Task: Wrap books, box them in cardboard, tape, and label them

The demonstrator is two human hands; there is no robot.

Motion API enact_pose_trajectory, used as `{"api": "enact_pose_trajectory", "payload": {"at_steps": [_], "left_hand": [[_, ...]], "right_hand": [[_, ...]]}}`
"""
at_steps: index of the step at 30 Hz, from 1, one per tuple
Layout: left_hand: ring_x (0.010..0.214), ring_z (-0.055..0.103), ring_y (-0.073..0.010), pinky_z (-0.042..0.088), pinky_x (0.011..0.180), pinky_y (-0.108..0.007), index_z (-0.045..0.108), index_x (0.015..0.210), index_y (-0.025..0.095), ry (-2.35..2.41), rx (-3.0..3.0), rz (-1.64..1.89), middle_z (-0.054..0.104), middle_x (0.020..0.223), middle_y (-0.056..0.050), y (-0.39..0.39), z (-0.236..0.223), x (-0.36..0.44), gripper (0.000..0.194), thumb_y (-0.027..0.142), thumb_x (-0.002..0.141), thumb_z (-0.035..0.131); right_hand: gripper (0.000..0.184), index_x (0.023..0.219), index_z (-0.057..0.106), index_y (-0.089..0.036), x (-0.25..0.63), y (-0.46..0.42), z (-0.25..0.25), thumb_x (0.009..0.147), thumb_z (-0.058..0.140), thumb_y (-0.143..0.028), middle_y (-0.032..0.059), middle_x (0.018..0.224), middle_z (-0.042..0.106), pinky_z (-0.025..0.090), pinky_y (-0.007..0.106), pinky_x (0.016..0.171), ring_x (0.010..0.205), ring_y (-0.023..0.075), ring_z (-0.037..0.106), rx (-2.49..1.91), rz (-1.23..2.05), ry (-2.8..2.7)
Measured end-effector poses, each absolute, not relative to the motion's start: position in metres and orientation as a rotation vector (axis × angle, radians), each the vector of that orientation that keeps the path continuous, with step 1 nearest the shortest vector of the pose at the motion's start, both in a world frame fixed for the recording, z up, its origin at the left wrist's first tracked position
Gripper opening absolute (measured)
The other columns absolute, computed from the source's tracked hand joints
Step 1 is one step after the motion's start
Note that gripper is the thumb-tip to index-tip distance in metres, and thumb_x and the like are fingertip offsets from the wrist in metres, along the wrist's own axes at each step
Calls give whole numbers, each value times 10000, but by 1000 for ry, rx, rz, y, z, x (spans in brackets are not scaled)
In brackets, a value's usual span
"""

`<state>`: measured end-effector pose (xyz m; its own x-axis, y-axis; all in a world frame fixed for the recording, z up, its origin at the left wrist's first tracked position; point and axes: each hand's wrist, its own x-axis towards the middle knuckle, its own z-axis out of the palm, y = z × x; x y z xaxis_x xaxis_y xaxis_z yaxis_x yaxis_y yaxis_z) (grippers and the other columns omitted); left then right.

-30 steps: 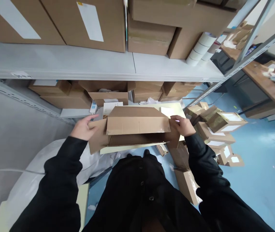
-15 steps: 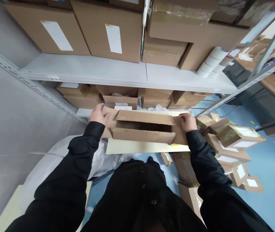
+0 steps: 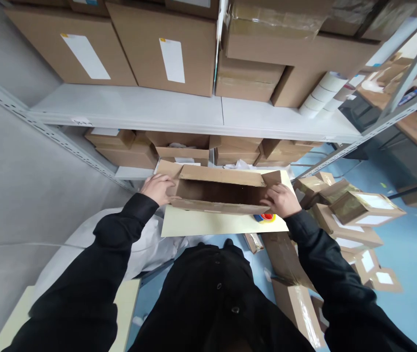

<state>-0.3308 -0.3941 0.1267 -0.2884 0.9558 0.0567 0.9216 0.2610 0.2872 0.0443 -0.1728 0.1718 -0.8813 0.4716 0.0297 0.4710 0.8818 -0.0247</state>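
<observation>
An open cardboard box (image 3: 223, 209) stands on the cream tabletop (image 3: 201, 226), its long front and back flaps parted over a dark interior. My left hand (image 3: 158, 189) holds its left end at the front corner, thumb toward the front flap. At the other end, my right hand (image 3: 280, 199) has its fingers closed on the front right corner. The right end flap (image 3: 273, 178) sticks up behind that hand. A red, blue and yellow tape roll (image 3: 265, 217) lies under the box's front right edge. What the box contains cannot be made out.
Grey shelving (image 3: 149, 105) with labelled cartons (image 3: 189, 54) rises in front, and white rolls (image 3: 325, 93) stand at its right. More boxes (image 3: 362, 212) are piled on the blue floor at right. A white bag (image 3: 101, 230) sits at left.
Both hands have moved from the outspread end flaps inward and down to the box's front corners. The opening is wider, the right end flap now stands up, and the tape roll shows more.
</observation>
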Motion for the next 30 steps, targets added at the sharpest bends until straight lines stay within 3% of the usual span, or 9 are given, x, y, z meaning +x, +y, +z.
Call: {"api": "enact_pose_trajectory", "payload": {"at_steps": [3,5,9,11,13,18,22,30], "left_hand": [[1095,528,-317,374,1002,-414,683,1036,183,2274,1750,398,584,1145,-99,-400,127,-331,687,641,524,677],[1148,504,-328,363,1039,-394,621,1155,134,2202,1754,399,514,1234,-130,-405,124,-329,921,708,438,690],[1268,391,-368,310,1094,-403,412,1353,92,2190,1764,419,370,1350,-179,-415,108,-319,1265,727,305,728],[1305,334,-388,285,1108,-431,314,1408,118,2219,1746,453,315,1391,-182,-416,100,-311,1357,704,266,753],[1319,303,-402,280,1108,-458,235,1438,130,2240,1708,485,274,1418,-191,-415,95,-301,1414,690,254,767],[1325,276,-427,280,1101,-500,156,1451,108,2284,1608,569,245,1427,-223,-410,94,-284,1474,672,242,784],[1314,294,-431,291,1093,-504,158,1453,145,2279,1583,609,249,1428,-206,-410,91,-281,1465,631,232,804],[1305,292,-429,294,1083,-530,147,1457,145,2329,1505,590,251,1432,-209,-406,89,-280,1464,651,246,794]], "right_hand": [[327,872,699,-154,49,-171,168,750,659,-455,138,989,642,436,411,915,972,282,570,-629,223,-3127],[545,1031,688,-128,50,-170,164,650,728,-516,170,1182,589,387,435,1002,1153,332,502,-607,277,-3180],[1197,1407,374,-76,38,-161,154,409,832,-550,236,1481,263,299,505,1065,1342,434,264,-764,305,-3247],[1349,1479,198,-127,27,-150,149,367,844,-539,224,1539,80,315,538,1034,1340,464,244,-876,289,-3230],[1360,1495,99,-168,16,-136,144,411,824,-553,211,1546,53,331,556,1007,1323,462,279,-954,263,-3179],[1200,1489,14,-100,-3,-103,139,625,706,-561,242,1441,332,349,494,1009,1293,384,382,-955,277,-3036],[1057,1489,-16,-115,-17,-89,148,746,597,-549,217,1280,506,425,459,901,1111,367,549,-1016,213,-3005],[1039,1456,251,-194,-58,-72,150,619,691,-625,196,1287,421,443,421,894,1061,352,570,-1281,143,-3053]]}}
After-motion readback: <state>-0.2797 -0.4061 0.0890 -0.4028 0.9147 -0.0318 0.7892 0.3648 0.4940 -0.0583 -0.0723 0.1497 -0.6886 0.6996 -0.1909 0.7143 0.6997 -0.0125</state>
